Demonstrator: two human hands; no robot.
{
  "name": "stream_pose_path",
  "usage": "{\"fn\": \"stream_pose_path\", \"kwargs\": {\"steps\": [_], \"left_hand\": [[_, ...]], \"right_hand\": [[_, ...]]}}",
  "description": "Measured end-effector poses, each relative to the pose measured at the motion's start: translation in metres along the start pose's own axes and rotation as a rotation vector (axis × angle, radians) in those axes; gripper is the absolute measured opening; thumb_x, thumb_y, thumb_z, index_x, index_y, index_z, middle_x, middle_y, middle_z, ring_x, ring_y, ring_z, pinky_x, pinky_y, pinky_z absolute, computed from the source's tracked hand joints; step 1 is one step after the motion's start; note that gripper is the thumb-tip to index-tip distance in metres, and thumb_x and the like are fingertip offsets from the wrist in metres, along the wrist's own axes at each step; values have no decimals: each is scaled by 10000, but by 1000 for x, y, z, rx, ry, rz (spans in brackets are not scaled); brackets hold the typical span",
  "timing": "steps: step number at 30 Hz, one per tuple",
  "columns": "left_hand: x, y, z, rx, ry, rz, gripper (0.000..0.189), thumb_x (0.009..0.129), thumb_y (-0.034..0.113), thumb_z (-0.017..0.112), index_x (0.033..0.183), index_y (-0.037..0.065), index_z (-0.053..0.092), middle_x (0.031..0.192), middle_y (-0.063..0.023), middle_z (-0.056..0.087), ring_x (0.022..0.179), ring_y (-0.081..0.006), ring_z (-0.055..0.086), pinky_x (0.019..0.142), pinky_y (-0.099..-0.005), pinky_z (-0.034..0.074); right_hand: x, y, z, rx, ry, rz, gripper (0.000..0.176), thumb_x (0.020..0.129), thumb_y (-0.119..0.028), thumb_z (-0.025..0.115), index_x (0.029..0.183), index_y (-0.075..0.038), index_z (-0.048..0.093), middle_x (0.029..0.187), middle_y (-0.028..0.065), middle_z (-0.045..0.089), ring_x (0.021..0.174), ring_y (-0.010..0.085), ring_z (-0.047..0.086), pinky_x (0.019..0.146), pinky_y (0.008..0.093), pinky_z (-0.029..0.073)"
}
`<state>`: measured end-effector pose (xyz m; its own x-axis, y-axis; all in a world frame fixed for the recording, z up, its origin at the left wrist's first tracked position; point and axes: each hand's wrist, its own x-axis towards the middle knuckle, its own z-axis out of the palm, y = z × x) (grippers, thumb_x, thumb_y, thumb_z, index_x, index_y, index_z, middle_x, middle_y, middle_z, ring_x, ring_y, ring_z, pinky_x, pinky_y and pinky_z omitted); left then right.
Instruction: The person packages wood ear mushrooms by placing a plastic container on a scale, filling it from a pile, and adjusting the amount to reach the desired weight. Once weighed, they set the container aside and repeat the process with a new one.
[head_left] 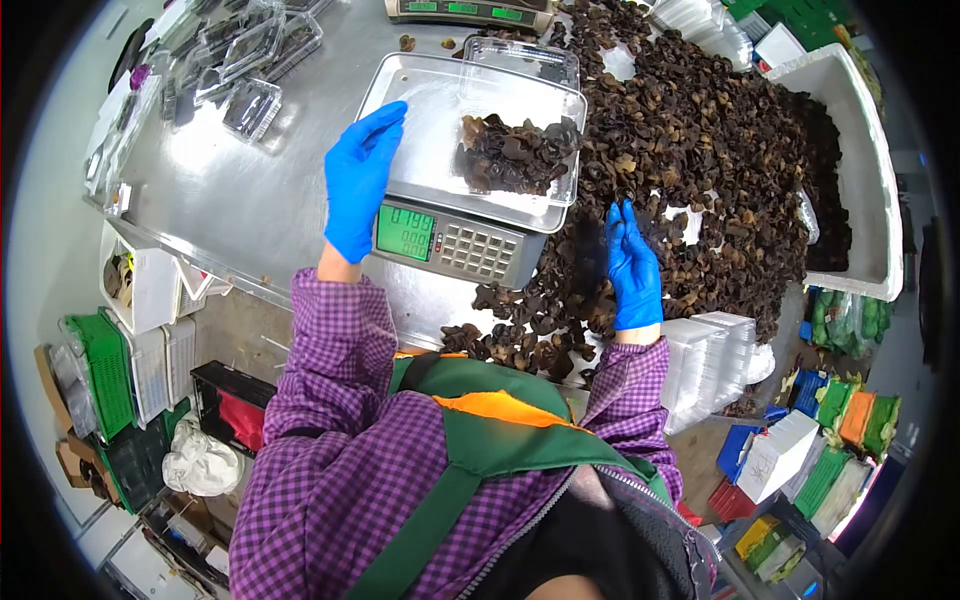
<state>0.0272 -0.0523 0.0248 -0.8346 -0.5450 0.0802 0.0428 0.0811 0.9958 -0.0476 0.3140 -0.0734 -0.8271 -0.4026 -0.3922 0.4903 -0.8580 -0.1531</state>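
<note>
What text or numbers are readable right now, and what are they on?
Front scale's display: two rows of green-lit digits, too blurred to read.
Front scale's keypad: key markings too small to read.
Second scale at the top edge: green displays, too small to read.
No other legible text anywhere in view.

L hand (358,180) by scale (470,245) — R hand (633,270) in mushrooms (700,150)
</note>
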Motion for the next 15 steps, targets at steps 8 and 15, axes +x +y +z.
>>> {"fn": "stream_pose_path", "kwargs": {"steps": [8, 15], "left_hand": [[34, -11, 22, 49, -176, -80, 355, 906, 106, 590, 1245, 1, 583, 1236, -117, 605, 1139, -169, 558, 1001, -295, 420], [63, -32, 35, -51, -237, -258, 459, 918, 227, 588, 1326, 30, 506, 1231, -98, 593, 1127, -168, 556, 974, -297, 435]], "right_hand": [[-29, 39, 80, -975, 121, -170, 340, 954, -247, 582, 1247, -74, 595, 982, -6, 658, 636, 6, 447, 498, 152, 323], [-20, 57, 101, -1134, 146, -275, 286, 956, -241, 579, 1182, -76, 640, 981, -2, 662, 670, 32, 491, 562, 168, 381]]}}
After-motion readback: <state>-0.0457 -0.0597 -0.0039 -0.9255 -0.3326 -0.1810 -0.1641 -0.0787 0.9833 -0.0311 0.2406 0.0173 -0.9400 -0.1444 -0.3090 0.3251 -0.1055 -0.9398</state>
